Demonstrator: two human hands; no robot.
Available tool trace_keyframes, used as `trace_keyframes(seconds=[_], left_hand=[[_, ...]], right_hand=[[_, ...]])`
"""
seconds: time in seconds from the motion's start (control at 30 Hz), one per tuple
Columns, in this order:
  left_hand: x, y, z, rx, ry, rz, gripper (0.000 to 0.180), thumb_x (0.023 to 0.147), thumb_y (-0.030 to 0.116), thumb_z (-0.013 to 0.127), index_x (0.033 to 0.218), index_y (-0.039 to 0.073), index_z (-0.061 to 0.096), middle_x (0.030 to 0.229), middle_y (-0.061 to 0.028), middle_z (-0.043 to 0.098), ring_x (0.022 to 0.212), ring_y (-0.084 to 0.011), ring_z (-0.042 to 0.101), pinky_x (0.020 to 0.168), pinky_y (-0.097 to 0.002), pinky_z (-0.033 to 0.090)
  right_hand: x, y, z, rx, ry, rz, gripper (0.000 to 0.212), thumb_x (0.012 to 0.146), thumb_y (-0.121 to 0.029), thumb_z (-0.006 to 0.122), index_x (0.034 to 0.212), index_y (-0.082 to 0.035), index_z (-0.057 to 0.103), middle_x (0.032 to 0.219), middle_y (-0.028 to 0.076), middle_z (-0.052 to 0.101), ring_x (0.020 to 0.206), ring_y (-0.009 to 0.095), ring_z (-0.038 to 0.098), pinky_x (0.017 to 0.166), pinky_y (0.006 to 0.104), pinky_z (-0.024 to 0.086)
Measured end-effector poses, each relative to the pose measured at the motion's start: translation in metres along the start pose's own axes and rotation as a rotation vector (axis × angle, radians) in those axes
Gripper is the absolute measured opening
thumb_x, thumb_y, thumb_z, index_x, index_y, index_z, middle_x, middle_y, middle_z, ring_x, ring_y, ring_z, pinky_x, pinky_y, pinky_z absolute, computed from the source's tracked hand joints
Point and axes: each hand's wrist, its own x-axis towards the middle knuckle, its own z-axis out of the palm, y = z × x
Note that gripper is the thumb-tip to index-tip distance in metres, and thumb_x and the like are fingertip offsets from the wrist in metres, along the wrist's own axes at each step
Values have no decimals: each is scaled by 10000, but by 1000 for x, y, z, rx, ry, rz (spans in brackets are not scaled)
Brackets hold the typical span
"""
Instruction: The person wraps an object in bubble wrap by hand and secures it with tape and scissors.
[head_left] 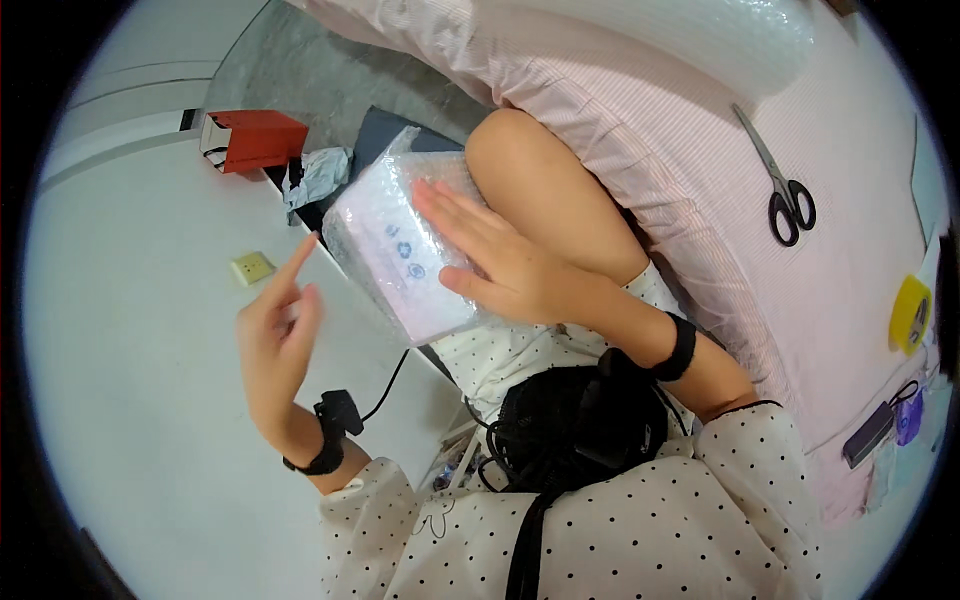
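A pale pink and white box [410, 285] wrapped in clear bubble wrap [345, 225] lies tilted across my lap, against the bare knee. Small blue marks show on its upper face. My right hand [500, 260] rests flat on the wrapped box, fingers stretched out and holding nothing. Apart from the box, to its left, my left hand [278, 340] is raised with the index finger extended and the thumb away from it. The other fingers are partly curled and hard to see; nothing shows between them.
On the pink striped bedding [700, 190] at right lie black-handled scissors [775, 180], a yellow tape roll [910, 315] and a dark slim case [868, 435]. A bubble wrap roll [740, 40] lies at the back. An orange-red box [262, 140] and crumpled plastic [320, 180] stand far left.
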Motion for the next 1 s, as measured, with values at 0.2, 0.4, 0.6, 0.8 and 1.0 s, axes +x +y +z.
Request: trace_keyframes(seconds=[0.2,0.4,0.6,0.8,1.0], left_hand=[[-21,4,-28,-95,324,98,361,857,13,526,1209,-14,597,641,33,424,586,-41,386,522,-172,276],[-31,-2,-29,-146,328,95,321,901,113,565,1180,-41,606,734,-15,513,630,-71,444,538,-190,330],[-34,7,-12,-366,356,70,292,894,88,548,1135,-63,618,738,-32,521,651,-101,459,554,-199,337],[-35,29,4,-399,259,10,293,891,79,537,1125,-85,605,715,-19,497,673,-104,457,566,-206,338],[-28,24,12,-386,397,-171,285,926,169,572,1053,-74,649,704,7,478,651,-58,435,534,-192,327]], right_hand=[[55,14,-28,-118,124,-67,395,878,-135,550,1256,-21,535,1359,154,482,1222,343,455,1019,407,361],[72,-4,-48,-6,-100,382,290,884,-137,573,1162,-80,635,1165,76,640,1011,255,619,871,300,480],[44,43,-3,77,239,-4,278,859,-58,567,1127,-43,638,1112,111,654,958,270,634,830,324,489],[49,33,-11,21,241,100,258,845,-60,578,1094,-20,630,1007,132,664,921,291,620,818,354,484],[17,-26,-73,-322,418,56,156,819,-25,626,968,10,652,894,105,676,808,217,650,732,274,500]])
